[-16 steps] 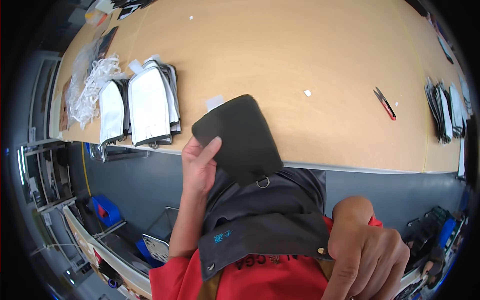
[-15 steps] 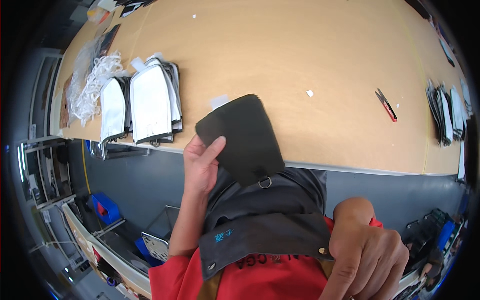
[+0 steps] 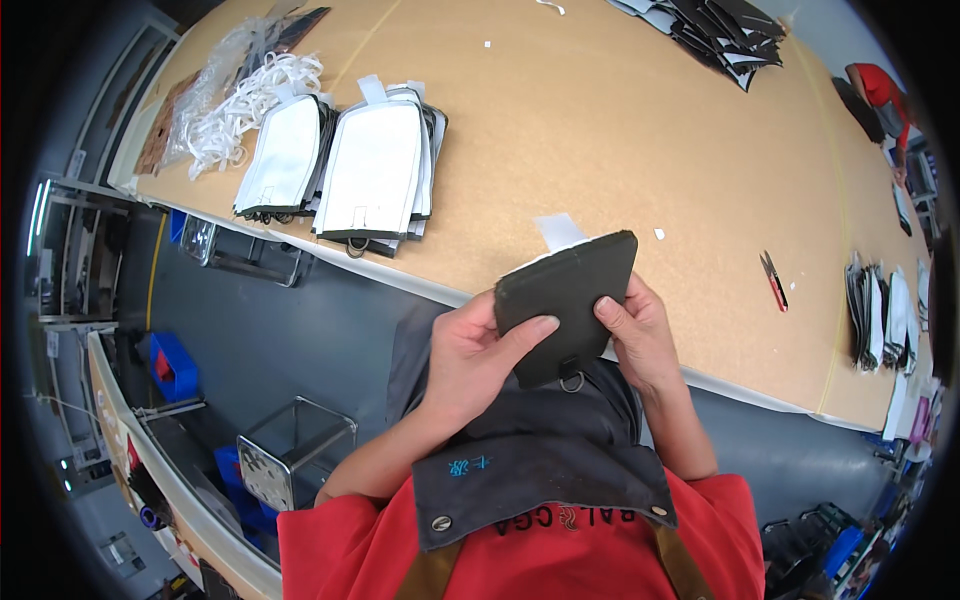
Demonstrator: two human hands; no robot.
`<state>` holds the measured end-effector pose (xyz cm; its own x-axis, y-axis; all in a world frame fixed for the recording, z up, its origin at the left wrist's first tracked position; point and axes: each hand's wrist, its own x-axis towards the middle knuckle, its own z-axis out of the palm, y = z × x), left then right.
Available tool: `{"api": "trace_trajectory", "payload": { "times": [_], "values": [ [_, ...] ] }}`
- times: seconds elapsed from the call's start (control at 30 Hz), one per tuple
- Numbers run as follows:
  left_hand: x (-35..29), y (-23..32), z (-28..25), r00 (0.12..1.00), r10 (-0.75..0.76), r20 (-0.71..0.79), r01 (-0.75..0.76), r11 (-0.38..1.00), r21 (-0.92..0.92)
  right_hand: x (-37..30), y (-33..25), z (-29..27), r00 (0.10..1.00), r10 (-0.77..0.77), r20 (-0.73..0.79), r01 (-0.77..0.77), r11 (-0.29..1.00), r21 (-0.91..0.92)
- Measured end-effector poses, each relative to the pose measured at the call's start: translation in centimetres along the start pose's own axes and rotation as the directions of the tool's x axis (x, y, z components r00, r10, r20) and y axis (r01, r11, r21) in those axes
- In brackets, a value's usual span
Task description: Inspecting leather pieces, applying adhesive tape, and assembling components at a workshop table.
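Note:
A flat black fabric pouch (image 3: 565, 300) is held up in front of my apron, at the table's near edge. It has a metal D-ring at its lower end and a pale tab sticking out of its top edge. My left hand (image 3: 475, 355) grips its left side, thumb across the black face. On the right side my right hand (image 3: 640, 330) pinches it, also thumb in front. The fingers behind the pouch are hidden. To the left on the table lie two stacks of white-faced pieces with black edging, a larger stack (image 3: 372, 170) and a smaller stack (image 3: 283, 155).
White cords (image 3: 245, 110) and clear plastic lie at the far left of the brown table (image 3: 560, 130). Red-handled thread snips (image 3: 774, 282) lie to the right, near another row of pieces (image 3: 875, 315). More black pieces (image 3: 725, 35) are at the back. A stool (image 3: 290, 450) stands lower left.
My right hand has come up from the lower right and taken hold of the pouch's right side. The pouch has turned more upright. The view has shifted, so the table appears rotated.

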<state>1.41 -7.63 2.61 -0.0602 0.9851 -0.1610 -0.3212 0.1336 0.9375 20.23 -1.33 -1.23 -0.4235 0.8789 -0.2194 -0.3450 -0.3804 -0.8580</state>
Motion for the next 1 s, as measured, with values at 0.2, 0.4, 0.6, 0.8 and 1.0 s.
{"api": "trace_trajectory", "payload": {
  "times": [0.2,0.4,0.6,0.8,1.0],
  "values": [
    [-0.2,5.6,-2.8,0.983,0.168,0.08,-0.146,0.963,-0.226,2.1,-8.4,1.6,0.939,0.087,0.334,0.175,0.714,-0.678],
    [0.9,6.0,-3.0,0.976,0.193,0.103,-0.209,0.961,0.18,6.4,-8.0,2.9,0.776,-0.133,0.617,0.622,0.325,-0.712],
    [1.3,4.9,-3.3,0.982,0.187,0.033,-0.189,0.951,0.244,7.9,-7.1,3.2,0.72,-0.07,0.69,0.681,0.263,-0.684],
    [1.9,4.5,-2.9,0.982,0.189,0.016,-0.187,0.952,0.243,8.7,-6.8,2.3,0.689,-0.125,0.714,0.717,0.269,-0.644],
    [2.5,4.5,-3.4,0.984,0.179,0.018,-0.178,0.95,0.258,9.3,-6.9,2.1,0.687,-0.111,0.718,0.714,0.286,-0.638]
  ]
}}
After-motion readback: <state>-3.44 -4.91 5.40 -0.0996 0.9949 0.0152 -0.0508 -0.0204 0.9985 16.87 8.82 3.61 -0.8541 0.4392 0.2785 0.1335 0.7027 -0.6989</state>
